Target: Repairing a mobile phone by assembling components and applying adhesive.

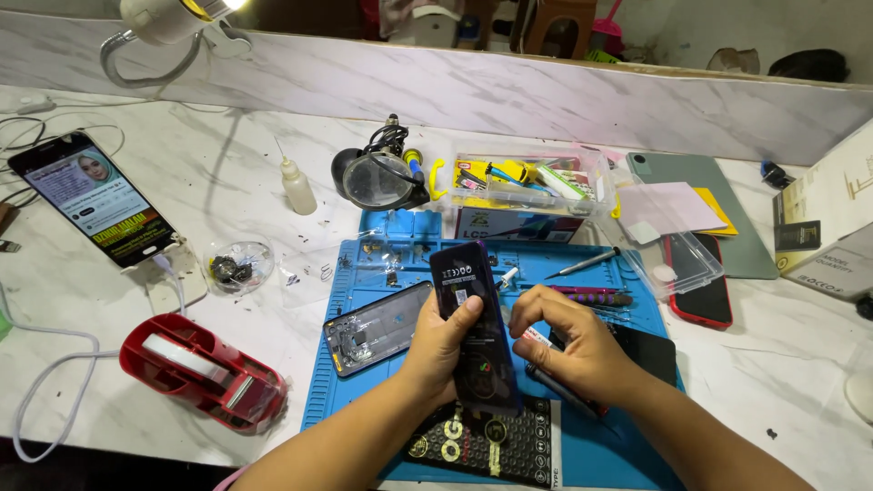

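Observation:
My left hand grips a long black phone battery and holds it upright over the blue repair mat. My right hand touches the battery's right edge with its fingertips and also holds a dark pen-like tool against the palm. An opened phone frame lies on the mat just left of my left hand. A black printed package rests on the mat under my wrists.
A red tape dispenser sits at the left front. A lit phone leans at the left with a white cable. A small bottle, a magnifier, a clear tool box, a red-cased phone and a tablet stand behind.

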